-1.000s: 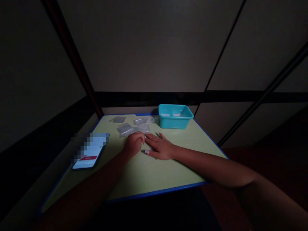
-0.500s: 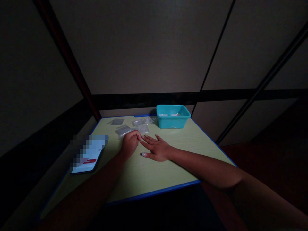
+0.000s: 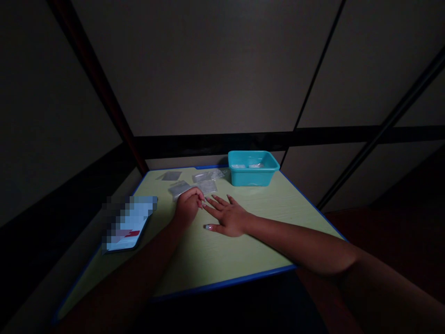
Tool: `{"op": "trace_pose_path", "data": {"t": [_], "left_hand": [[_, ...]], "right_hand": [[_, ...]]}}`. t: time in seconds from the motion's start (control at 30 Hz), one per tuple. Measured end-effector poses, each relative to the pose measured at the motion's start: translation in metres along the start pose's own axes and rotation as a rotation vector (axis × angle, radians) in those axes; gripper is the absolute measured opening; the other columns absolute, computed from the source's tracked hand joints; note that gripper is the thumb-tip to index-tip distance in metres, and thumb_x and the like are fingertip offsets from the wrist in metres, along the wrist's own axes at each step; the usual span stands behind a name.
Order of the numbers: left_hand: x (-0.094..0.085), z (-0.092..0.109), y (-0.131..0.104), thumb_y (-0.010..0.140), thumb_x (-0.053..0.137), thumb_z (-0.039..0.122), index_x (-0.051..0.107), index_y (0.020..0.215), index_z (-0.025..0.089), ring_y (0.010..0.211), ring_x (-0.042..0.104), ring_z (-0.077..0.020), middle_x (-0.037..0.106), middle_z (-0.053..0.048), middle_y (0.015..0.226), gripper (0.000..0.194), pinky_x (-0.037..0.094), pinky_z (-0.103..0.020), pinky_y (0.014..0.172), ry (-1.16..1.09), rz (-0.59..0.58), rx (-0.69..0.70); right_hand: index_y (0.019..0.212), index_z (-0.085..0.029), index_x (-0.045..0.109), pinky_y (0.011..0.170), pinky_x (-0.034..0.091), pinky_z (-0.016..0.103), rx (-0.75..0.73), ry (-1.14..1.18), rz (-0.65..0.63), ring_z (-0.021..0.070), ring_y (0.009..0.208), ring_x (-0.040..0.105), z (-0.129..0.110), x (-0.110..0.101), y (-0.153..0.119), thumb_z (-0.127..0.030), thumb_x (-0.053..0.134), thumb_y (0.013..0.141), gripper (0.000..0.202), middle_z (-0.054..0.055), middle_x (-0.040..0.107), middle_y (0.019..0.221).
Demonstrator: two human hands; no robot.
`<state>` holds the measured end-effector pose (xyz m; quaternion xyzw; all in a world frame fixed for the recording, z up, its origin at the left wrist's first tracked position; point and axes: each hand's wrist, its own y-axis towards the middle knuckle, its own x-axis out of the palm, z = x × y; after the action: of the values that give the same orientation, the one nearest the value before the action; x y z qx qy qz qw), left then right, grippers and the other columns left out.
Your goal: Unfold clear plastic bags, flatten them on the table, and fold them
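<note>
My left hand (image 3: 188, 205) rests over the table with its fingers closed in a pinch; whatever they hold, if anything, is too small to make out. Just to its right, my right hand (image 3: 229, 217) lies palm down with fingers spread, its fingertips close to the left hand's. Behind my left hand lie clear plastic packets: one (image 3: 179, 189) partly hidden by the hand, another (image 3: 207, 186) beside it. Farther back are a crumpled packet (image 3: 205, 176) and a grey packet (image 3: 171, 176).
A turquoise basket (image 3: 253, 177) with clear packets inside stands at the back right of the pale table (image 3: 215, 260), which has a blue edge. A phone or tablet (image 3: 135, 222), partly pixelated, lies at the left edge. Panelled wall rises behind.
The fingers of my right hand have spread a little wider, and their tips are slightly apart from my left hand. The view has shifted slightly.
</note>
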<state>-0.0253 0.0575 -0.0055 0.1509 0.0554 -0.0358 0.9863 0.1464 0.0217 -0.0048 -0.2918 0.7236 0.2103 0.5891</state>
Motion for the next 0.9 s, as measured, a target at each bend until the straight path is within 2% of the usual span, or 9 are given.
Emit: {"op": "trace_pose_path", "data": {"t": [0.27,0.37,0.5,0.6,0.67,0.77,0.9], "left_hand": [[0.001,0.001,-0.002,0.058,0.042,0.02,0.053,0.054,0.018,0.045,0.044,-0.0116,0.049,0.002,0.043,0.012,0.034,-0.023,0.046,-0.02,-0.017,-0.005],[0.001,0.002,-0.003,0.06,0.043,0.021,0.053,0.056,0.018,0.045,0.045,-0.0116,0.049,0.003,0.043,0.011,0.034,-0.023,0.046,-0.025,-0.035,-0.016],[0.003,0.005,-0.005,0.065,0.046,0.024,0.053,0.068,0.018,0.045,0.047,-0.0111,0.052,0.004,0.051,0.01,0.035,-0.023,0.046,-0.069,-0.048,-0.063],[0.005,0.008,-0.007,0.069,0.047,0.028,0.052,0.075,0.019,0.046,0.043,-0.0096,0.05,0.005,0.058,0.012,0.032,-0.022,0.044,-0.097,-0.01,-0.069],[0.006,0.009,-0.007,0.074,0.047,0.031,0.049,0.074,0.02,0.046,0.039,-0.0091,0.045,0.007,0.056,0.012,0.03,-0.022,0.045,-0.059,0.029,-0.055],[0.005,0.009,-0.006,0.078,0.047,0.032,0.042,0.069,0.021,0.047,0.035,-0.0094,0.038,0.008,0.051,0.015,0.028,-0.022,0.046,0.038,0.067,-0.041],[0.002,0.009,-0.006,0.08,0.048,0.036,0.037,0.064,0.022,0.047,0.033,-0.0099,0.036,0.008,0.05,0.024,0.028,-0.024,0.048,0.189,0.116,-0.022]], "right_hand": [[0.149,-0.023,0.012,0.107,0.003,0.063,-0.02,0.021,0.021,0.0288,0.142,0.006,0.003,0.003,0.0,-0.066,0.022,0.089,0.074,0.012,0.011,0.155],[0.149,-0.02,0.013,0.107,0.005,0.063,-0.042,0.034,0.095,0.0271,0.142,0.013,0.003,0.001,-0.002,-0.061,0.024,0.092,0.072,0.016,0.014,0.154],[0.143,-0.02,0.031,0.106,0.01,0.06,-0.07,0.009,0.24,0.027,0.138,0.023,0.004,-0.005,-0.005,-0.053,0.033,0.093,0.06,0.016,0.029,0.149],[0.13,-0.018,0.048,0.103,0.024,0.052,-0.103,-0.019,0.338,0.0266,0.126,0.039,0.006,-0.008,-0.006,-0.046,0.041,0.092,0.048,0.016,0.047,0.135],[0.12,-0.016,0.056,0.095,0.034,0.043,-0.113,-0.047,0.359,0.025,0.111,0.047,0.008,-0.008,-0.006,-0.044,0.045,0.091,0.042,0.015,0.056,0.118],[0.108,-0.014,0.059,0.082,0.039,0.036,-0.078,-0.117,0.357,0.0234,0.096,0.049,0.011,-0.008,-0.006,-0.044,0.046,0.09,0.037,0.012,0.057,0.101],[0.102,-0.014,0.058,0.076,0.038,0.034,0.001,-0.191,0.341,0.0234,0.093,0.049,0.015,-0.008,-0.003,-0.043,0.048,0.089,0.033,0.011,0.057,0.098]]}}
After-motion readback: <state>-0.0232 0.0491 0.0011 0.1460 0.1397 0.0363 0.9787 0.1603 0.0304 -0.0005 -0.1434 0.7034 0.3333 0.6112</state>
